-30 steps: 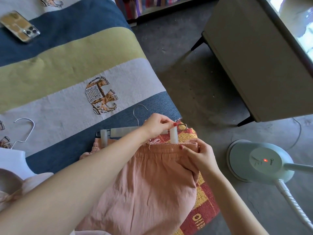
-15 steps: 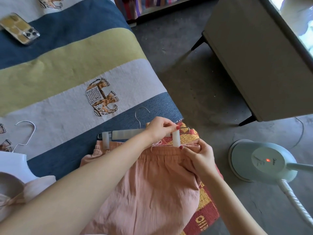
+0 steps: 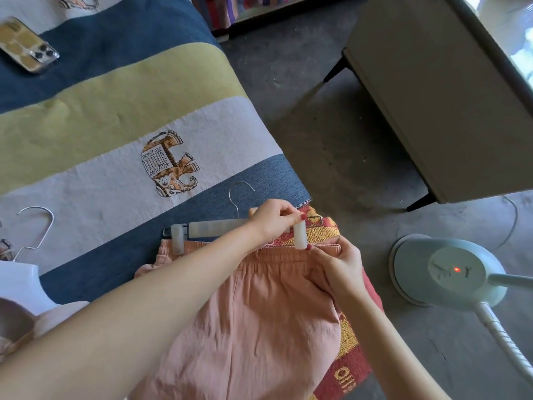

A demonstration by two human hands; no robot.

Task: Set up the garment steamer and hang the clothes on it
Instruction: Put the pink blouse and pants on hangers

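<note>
Head: L hand [image 3: 272, 219] pinching clip [image 3: 300, 235]

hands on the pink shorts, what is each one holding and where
The left hand pinches the top of the right-hand clip on the clip hanger. The right hand grips the pink shorts at the waistband, just below that clip.

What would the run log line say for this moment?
step: clipping pink shorts to clip hanger | left hand: pinches right clip | right hand: holds waistband | steamer base: light on
</note>
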